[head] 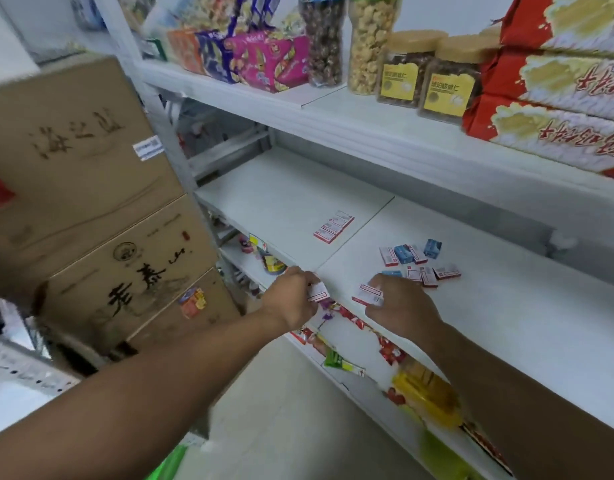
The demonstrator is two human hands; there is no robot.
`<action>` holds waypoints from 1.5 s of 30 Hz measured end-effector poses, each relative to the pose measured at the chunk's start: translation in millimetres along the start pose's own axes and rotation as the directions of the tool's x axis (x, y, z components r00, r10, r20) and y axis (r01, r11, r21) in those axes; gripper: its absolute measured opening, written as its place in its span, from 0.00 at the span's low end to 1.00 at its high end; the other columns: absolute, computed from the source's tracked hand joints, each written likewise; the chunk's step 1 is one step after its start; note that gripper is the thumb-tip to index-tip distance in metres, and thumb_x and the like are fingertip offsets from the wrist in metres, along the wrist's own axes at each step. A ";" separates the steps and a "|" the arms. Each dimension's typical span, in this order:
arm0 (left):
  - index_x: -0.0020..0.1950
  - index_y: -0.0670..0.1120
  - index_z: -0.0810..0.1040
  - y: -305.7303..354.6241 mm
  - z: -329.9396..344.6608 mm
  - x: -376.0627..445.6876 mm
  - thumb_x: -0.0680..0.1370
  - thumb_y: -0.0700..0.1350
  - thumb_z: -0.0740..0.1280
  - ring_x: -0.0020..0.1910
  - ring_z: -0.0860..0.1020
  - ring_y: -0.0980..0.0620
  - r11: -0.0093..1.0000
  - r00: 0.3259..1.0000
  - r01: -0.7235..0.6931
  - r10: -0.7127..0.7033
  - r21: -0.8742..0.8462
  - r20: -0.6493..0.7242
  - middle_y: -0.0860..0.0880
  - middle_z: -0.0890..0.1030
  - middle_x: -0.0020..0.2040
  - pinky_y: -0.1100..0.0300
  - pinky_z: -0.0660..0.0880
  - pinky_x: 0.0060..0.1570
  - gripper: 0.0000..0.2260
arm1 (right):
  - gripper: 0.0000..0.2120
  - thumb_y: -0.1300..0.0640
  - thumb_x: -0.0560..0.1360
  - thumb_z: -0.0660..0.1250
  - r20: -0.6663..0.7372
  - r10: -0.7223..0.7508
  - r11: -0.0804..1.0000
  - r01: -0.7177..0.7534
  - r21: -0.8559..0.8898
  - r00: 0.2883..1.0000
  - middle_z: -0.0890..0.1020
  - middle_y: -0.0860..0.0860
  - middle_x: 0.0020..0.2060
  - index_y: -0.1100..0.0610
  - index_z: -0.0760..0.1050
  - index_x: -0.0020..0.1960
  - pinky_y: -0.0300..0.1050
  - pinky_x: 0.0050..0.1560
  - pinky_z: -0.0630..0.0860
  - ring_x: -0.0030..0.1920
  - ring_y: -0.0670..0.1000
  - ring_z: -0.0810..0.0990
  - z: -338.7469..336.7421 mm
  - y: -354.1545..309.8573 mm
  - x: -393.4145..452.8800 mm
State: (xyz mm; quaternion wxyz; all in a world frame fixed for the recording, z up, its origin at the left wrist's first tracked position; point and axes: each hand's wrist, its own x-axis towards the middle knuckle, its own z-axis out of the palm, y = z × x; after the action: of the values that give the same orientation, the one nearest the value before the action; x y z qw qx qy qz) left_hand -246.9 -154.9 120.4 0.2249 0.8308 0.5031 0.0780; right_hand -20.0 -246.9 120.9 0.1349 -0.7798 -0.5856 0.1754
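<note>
My left hand [293,299] grips a small white-and-red box [317,292] at the front edge of the white middle shelf [506,306]. My right hand [401,306] holds another small white-and-red box [368,294] just above the shelf. Behind my right hand lies a loose cluster of small red-white and blue boxes [418,261]. Further back to the left, a neat row of red-white boxes [334,226] lies flat on the shelf.
Stacked cardboard cartons [91,202] stand at the left. The upper shelf [333,109] carries snack bags, jars [402,69] and red packs [558,81]. Colourful packets [423,393] fill the shelf below. Grey floor [281,410] lies between cartons and shelving.
</note>
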 end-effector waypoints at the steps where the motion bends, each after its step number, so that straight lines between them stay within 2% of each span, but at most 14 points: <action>1: 0.74 0.51 0.78 -8.6 -4.9 -9.4 0.78 0.46 0.76 0.64 0.79 0.47 1.000 1.000 0.005 -0.005 0.007 -0.009 0.49 0.76 0.67 0.56 0.77 0.66 0.24 | 0.21 0.45 0.73 0.74 -0.002 -0.017 1.000 0.017 -0.006 1.000 0.84 0.45 0.57 0.45 0.76 0.64 0.44 0.41 0.84 0.51 0.50 0.86 2.9 -10.8 -1.0; 5: 0.75 0.51 0.77 -43.6 -23.9 -53.8 0.79 0.47 0.76 0.66 0.79 0.46 0.998 0.998 0.053 -0.052 0.020 -0.038 0.49 0.75 0.69 0.53 0.77 0.67 0.25 | 0.18 0.44 0.75 0.73 0.004 -0.102 0.995 0.102 0.015 0.995 0.85 0.46 0.53 0.48 0.77 0.62 0.46 0.45 0.84 0.50 0.50 0.85 18.1 -52.9 -11.6; 8: 0.74 0.52 0.79 -72.5 -39.4 -91.2 0.78 0.47 0.76 0.65 0.79 0.45 0.996 0.993 0.089 -0.090 -0.005 -0.078 0.49 0.76 0.67 0.50 0.77 0.67 0.24 | 0.18 0.42 0.74 0.73 0.018 -0.154 0.988 0.154 -0.013 0.988 0.85 0.48 0.52 0.47 0.77 0.60 0.43 0.45 0.78 0.50 0.51 0.84 33.1 -88.9 -24.7; 12: 0.73 0.52 0.80 -107.5 -55.1 -139.7 0.78 0.46 0.76 0.67 0.78 0.47 0.993 0.988 0.118 -0.118 -0.007 -0.104 0.50 0.76 0.67 0.53 0.76 0.69 0.23 | 0.25 0.41 0.75 0.69 0.048 -0.178 0.984 0.179 -0.018 0.983 0.84 0.49 0.60 0.47 0.74 0.70 0.50 0.60 0.79 0.59 0.55 0.82 54.9 -138.5 -47.5; 14: 0.70 0.53 0.81 -122.5 -61.8 -160.7 0.77 0.45 0.75 0.65 0.79 0.48 0.991 0.983 0.132 -0.133 -0.020 -0.124 0.52 0.77 0.64 0.53 0.76 0.68 0.21 | 0.26 0.43 0.76 0.69 0.063 -0.212 0.977 0.214 -0.021 0.975 0.82 0.50 0.63 0.48 0.73 0.73 0.49 0.63 0.77 0.63 0.55 0.80 64.8 -160.1 -59.5; 18: 0.69 0.53 0.81 -151.1 -80.1 -192.5 0.79 0.46 0.74 0.63 0.79 0.48 0.986 0.975 0.165 -0.165 -0.009 -0.149 0.52 0.77 0.63 0.49 0.77 0.67 0.18 | 0.18 0.52 0.77 0.69 0.085 -0.297 0.953 0.301 -0.032 0.951 0.84 0.51 0.57 0.52 0.78 0.66 0.46 0.58 0.78 0.60 0.54 0.82 80.5 -193.9 -72.8; 21: 0.70 0.53 0.81 -166.2 -93.3 -206.0 0.78 0.46 0.76 0.65 0.78 0.48 0.980 0.967 0.198 -0.197 -0.009 -0.160 0.51 0.77 0.66 0.51 0.75 0.70 0.20 | 0.14 0.60 0.76 0.69 0.092 -0.370 0.927 0.374 -0.027 0.925 0.84 0.49 0.52 0.52 0.80 0.61 0.31 0.44 0.74 0.56 0.50 0.83 82.5 -211.5 -74.1; 22: 0.71 0.53 0.81 -170.3 -96.7 -207.5 0.78 0.45 0.76 0.65 0.79 0.47 0.977 0.964 0.212 -0.209 0.001 -0.164 0.51 0.77 0.67 0.52 0.75 0.70 0.21 | 0.14 0.60 0.76 0.69 0.103 -0.398 0.914 0.404 -0.044 0.912 0.84 0.49 0.52 0.52 0.80 0.61 0.31 0.42 0.74 0.55 0.50 0.83 82.4 -216.2 -72.2; 24: 0.72 0.53 0.81 -176.9 -100.3 -207.9 0.78 0.45 0.76 0.66 0.79 0.47 0.970 0.956 0.242 -0.235 0.015 -0.177 0.50 0.78 0.69 0.52 0.75 0.71 0.22 | 0.16 0.60 0.76 0.70 0.125 -0.437 0.888 0.450 -0.098 0.891 0.84 0.51 0.55 0.53 0.79 0.63 0.41 0.48 0.80 0.56 0.51 0.82 81.7 -225.1 -66.5; 26: 0.72 0.53 0.80 -181.7 -102.7 -205.1 0.78 0.44 0.76 0.66 0.79 0.48 0.963 0.946 0.269 -0.262 0.010 -0.192 0.51 0.77 0.69 0.52 0.74 0.73 0.23 | 0.17 0.58 0.76 0.70 0.147 -0.450 0.876 0.468 -0.119 0.881 0.83 0.51 0.56 0.53 0.78 0.65 0.48 0.52 0.82 0.57 0.53 0.82 80.8 -233.1 -57.7; 31: 0.73 0.52 0.81 -181.5 -106.9 -188.5 0.77 0.43 0.77 0.66 0.80 0.49 0.948 0.926 0.315 -0.315 -0.034 -0.206 0.51 0.78 0.69 0.55 0.74 0.73 0.24 | 0.12 0.55 0.75 0.70 0.213 -0.461 0.868 0.488 -0.092 0.861 0.82 0.48 0.45 0.48 0.77 0.58 0.42 0.37 0.75 0.46 0.51 0.83 77.6 -240.1 -33.4; 36: 0.73 0.53 0.80 -176.1 -113.4 -166.7 0.77 0.44 0.78 0.65 0.80 0.48 0.938 0.922 0.345 -0.340 -0.002 -0.183 0.50 0.77 0.69 0.52 0.76 0.71 0.25 | 0.15 0.57 0.74 0.70 0.235 -0.457 0.874 0.482 -0.063 0.858 0.83 0.49 0.49 0.46 0.76 0.60 0.42 0.37 0.73 0.49 0.54 0.83 74.7 -237.9 -10.1; 45: 0.73 0.54 0.81 -171.6 -105.1 -134.8 0.77 0.42 0.77 0.64 0.80 0.51 0.942 0.921 0.336 -0.334 -0.024 -0.200 0.53 0.77 0.68 0.60 0.75 0.66 0.24 | 0.13 0.54 0.74 0.72 0.251 -0.443 0.879 0.473 -0.068 0.860 0.83 0.48 0.47 0.48 0.77 0.57 0.41 0.33 0.72 0.47 0.53 0.83 76.8 -225.1 19.2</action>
State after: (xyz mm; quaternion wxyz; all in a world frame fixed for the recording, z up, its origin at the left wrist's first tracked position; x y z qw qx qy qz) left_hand -486.7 -173.9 149.0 0.1782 0.7216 0.6582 0.1195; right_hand -243.3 -165.6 143.1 0.0549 -0.5995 -0.7758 0.1890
